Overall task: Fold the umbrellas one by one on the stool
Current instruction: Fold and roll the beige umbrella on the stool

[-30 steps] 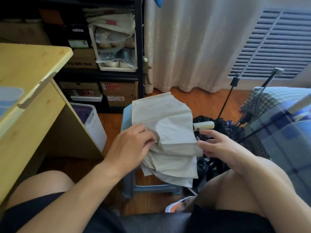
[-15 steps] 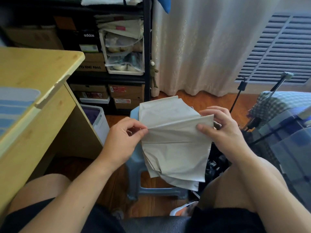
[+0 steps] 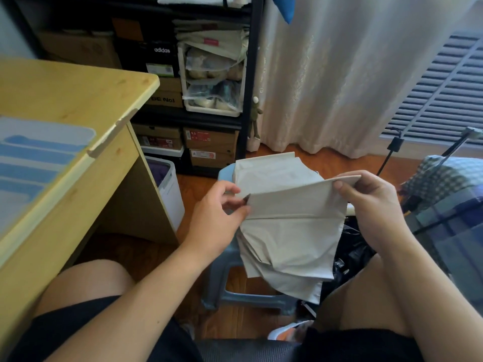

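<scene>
Wooden floor [image 3: 337,163] runs under a pale curtain [image 3: 339,74] at the far side, with a dark shelf [image 3: 248,74] of shoe boxes to the far left. At the middle stands a blue-grey stool [image 3: 224,176], and over it hangs a beige umbrella [image 3: 290,231], its cloth lying in flat pleats that droop past the near edge of the seat.

Both hands hold one pleat stretched between them. At the left end, the left hand [image 3: 217,212] pinches the fold, its fingers [image 3: 230,190] curled over the far side and the thumb pressing the near side. At the right end, the right hand [image 3: 366,199] grasps the raised top edge, thumb in front of the cloth, fingers [image 3: 371,177] curled behind it. That edge is lifted higher on the right than on the left.

A light wooden bench [image 3: 65,100] fills the left side, with a white bin [image 3: 170,194] just beside its leg. To the right of the stool a dark heap [image 3: 352,257] lies on the floor, touching the hanging cloth, and a checked umbrella [image 3: 444,178] lies further right. Bare knees sit near, either side of the stool.
</scene>
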